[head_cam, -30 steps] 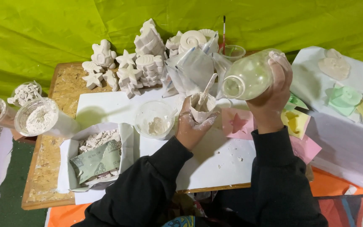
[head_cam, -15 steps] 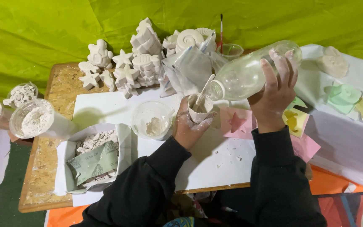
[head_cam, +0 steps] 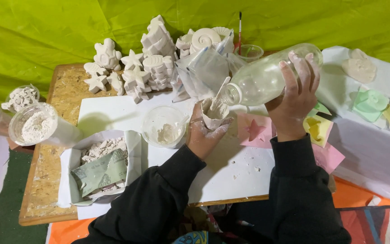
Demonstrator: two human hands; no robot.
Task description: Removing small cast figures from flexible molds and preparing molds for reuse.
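Tipping lower than it was a second ago, the clear plastic bottle (head_cam: pixel 267 77) now lies nearly level with its open mouth brought down just above the small paper cup (head_cam: pixel 214 113); a second earlier the bottle stood more upright and its mouth was higher and farther off, so the pour looks to be at its start or just under way, though no stream can be made out; the cup itself sits in the same place, near the middle of the white board (head_cam: pixel 113 113), and holds pale paste with a stick (head_cam: pixel 222 88) leaning out of it; the left hand (head_cam: pixel 204 133) wraps the cup from below and behind, fingers closed around it and dusted white; the right hand (head_cam: pixel 296 97) grips the bottle around its body, fingers curled over the top, wrist raised and bent to tilt it; just left of the cup stands a clear plastic tub (head_cam: pixel 164 126) with white paste; right of the cup lie a pink star mould (head_cam: pixel 254 131) and a yellow mould (head_cam: pixel 316 129); beyond the cup, plaster casts (head_cam: pixel 152 63) are stacked against the green cloth (head_cam: pixel 46 31); far left of the cup a tub of white powder (head_cam: pixel 34 126) stands, and a box of plaster scraps (head_cam: pixel 100 165) sits nearer.
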